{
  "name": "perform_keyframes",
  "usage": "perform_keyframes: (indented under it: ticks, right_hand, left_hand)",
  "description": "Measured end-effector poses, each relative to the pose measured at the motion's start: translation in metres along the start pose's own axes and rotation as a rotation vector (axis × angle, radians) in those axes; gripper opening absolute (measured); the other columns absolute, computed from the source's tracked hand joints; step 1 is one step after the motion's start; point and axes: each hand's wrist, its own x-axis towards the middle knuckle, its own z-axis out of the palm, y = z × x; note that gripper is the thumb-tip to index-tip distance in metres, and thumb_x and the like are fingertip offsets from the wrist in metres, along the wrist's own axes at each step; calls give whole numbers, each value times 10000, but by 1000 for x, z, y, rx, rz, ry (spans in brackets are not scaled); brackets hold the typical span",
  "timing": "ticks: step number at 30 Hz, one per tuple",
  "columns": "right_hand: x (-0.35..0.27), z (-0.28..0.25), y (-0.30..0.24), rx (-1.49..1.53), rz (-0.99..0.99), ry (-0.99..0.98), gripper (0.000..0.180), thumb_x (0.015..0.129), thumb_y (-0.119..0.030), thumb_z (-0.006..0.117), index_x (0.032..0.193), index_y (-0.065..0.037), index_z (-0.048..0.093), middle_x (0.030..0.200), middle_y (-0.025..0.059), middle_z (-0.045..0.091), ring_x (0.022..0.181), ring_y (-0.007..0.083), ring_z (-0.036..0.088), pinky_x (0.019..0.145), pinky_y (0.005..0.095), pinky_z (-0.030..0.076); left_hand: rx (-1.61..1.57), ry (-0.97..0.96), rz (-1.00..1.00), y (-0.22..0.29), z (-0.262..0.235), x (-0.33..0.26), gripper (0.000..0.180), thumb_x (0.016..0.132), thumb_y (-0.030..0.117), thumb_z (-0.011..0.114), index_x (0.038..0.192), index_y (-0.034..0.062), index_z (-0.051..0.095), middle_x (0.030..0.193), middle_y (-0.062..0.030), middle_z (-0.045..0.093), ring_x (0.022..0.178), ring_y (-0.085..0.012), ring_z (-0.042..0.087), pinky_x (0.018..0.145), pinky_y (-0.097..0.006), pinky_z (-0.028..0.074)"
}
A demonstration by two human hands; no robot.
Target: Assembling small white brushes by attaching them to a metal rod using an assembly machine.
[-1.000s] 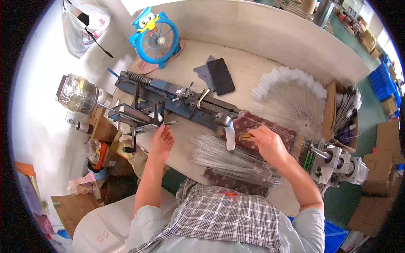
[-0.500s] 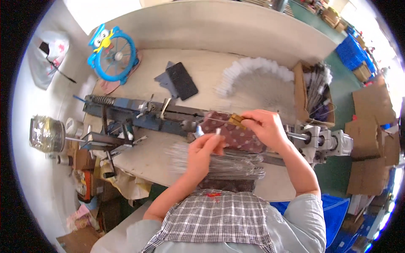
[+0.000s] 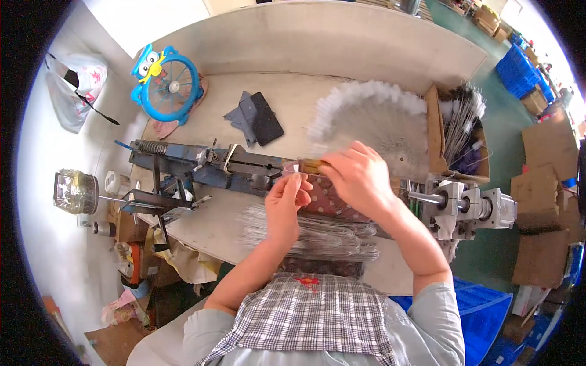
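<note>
Over the middle of the table (image 3: 299, 104), two hands work fingertip to fingertip

From the head view, both bare forearms rise from the lower edge and lean inward, elbows bent, so that the hands nearly meet above a spotted cloth (image 3: 326, 198). The left hand (image 3: 285, 202) points upward with its wrist almost straight; thumb and forefinger pinch a small white piece (image 3: 296, 166) at their tips, while the other fingers curl loosely toward the palm. The right hand (image 3: 360, 178) comes in from the right, back uppermost and knuckles arched, with thumb and fingers gripping a yellow-brown block (image 3: 313, 166) that they partly cover. This block lies just to the right of the white piece; whether the two touch cannot be told. The right hand is slightly blurred.

Below the hands, toward the checked apron (image 3: 317, 317), lies a bundle of thin grey wires (image 3: 311, 233). Left of the hands, a long blue-grey metal bar (image 3: 183, 160) slants across the table. Well to the right of the right hand stands a silvery motor unit (image 3: 467, 206) with a shaft pointing left.
</note>
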Motion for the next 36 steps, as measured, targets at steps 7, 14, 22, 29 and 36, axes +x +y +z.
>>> perform_keyframes:
  ticks: [7, 14, 22, 29, 36]
  right_hand:
    - [11, 20, -7, 175, 59, -176, 112, 777, -169, 627, 815, -73, 670, 740, 82, 636, 754, 280, 588, 682, 379, 481]
    - [11, 21, -7, 330, 337, -296, 195, 785, -278, 626, 846, -105, 693, 783, 87, 640, 815, 291, 591, 724, 383, 489]
    - [0, 39, -41, -56, 85, 16, 270, 694, -209, 705, 938, -103, 655, 933, 24, 613, 892, 227, 574, 733, 353, 463]
    - [-6, 28, -32, -23, -17, 115, 254, 661, -154, 719, 911, -114, 699, 910, 19, 630, 834, 221, 590, 715, 352, 487]
    - [-16, 24, -14, 1, -37, 94, 191, 690, -180, 702, 879, -156, 695, 894, -14, 615, 853, 196, 578, 699, 336, 474]
  left_hand:
    - [-64, -73, -78, 4, -9, 0, 205, 935, 241, 557, 922, 40, 596, 751, -37, 603, 583, -88, 510, 571, -228, 427]
    - [-48, -122, -216, 16, -8, 1, 473, 982, 449, 348, 1005, 29, 565, 841, -76, 636, 783, -177, 622, 723, -304, 483]
    - [-455, -40, -164, 14, 3, -4, 328, 974, 351, 410, 1026, 58, 546, 932, -42, 611, 886, -151, 585, 824, -313, 443]
    - [-421, -14, -120, 6, 7, -1, 135, 932, 170, 513, 943, 45, 562, 895, -33, 595, 822, -113, 591, 738, -278, 480]
    - [-375, -15, -55, -2, 4, 0, 156, 918, 98, 534, 1039, 10, 578, 988, -74, 639, 858, -143, 636, 787, -285, 509]
